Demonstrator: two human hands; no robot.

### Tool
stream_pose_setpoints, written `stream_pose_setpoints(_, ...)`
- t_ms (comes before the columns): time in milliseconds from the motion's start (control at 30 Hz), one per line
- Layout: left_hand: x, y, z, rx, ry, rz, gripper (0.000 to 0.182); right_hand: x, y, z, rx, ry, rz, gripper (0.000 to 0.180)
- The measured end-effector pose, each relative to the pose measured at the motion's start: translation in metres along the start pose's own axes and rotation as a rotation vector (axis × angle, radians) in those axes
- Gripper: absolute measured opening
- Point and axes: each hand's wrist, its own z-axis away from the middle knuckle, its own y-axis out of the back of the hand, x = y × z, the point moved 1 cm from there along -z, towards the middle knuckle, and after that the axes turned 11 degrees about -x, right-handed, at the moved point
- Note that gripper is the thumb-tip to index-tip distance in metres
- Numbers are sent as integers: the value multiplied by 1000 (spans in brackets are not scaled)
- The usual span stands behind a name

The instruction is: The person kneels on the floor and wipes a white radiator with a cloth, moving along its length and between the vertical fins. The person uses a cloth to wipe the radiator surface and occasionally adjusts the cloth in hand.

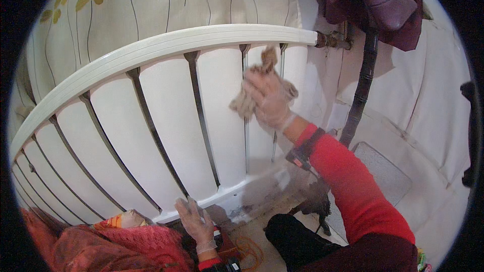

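Note:
A crumpled beige cloth (244,102) is pressed under my right hand (270,100), which wears a clear plastic glove. Hand and cloth lie over the right-hand panels of a white sectional radiator (170,121). The cloth looks blurred, and its ends stick out above and to both sides of the hand. Lower down, my left hand (194,221), also gloved in clear plastic, holds nothing. Its fingers are apart near the radiator's white bottom rail (227,194); whether they touch it I cannot tell.
A curtain (151,3) with a floral print hangs behind the radiator's top rail (211,34). A pipe (336,41) joins it at right, near a purple bag (393,3) and a black segmented post (363,87). Red fabric (113,249) lies lower left; an orange cord (253,251) is on the floor.

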Motion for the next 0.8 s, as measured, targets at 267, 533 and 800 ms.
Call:
stream_pose_setpoints(267,-4,-2,0,-28,15,2,63,18,12,-5,-244,254,-12,43)
stream_pose_setpoints(533,-10,-14,2,21,4,-52,70,54,34,-43,-222,261,38,49)
stream_pose_setpoints(800,-13,-12,2,5,9,-58,66,72,31,-37,-134,299,-18,58)
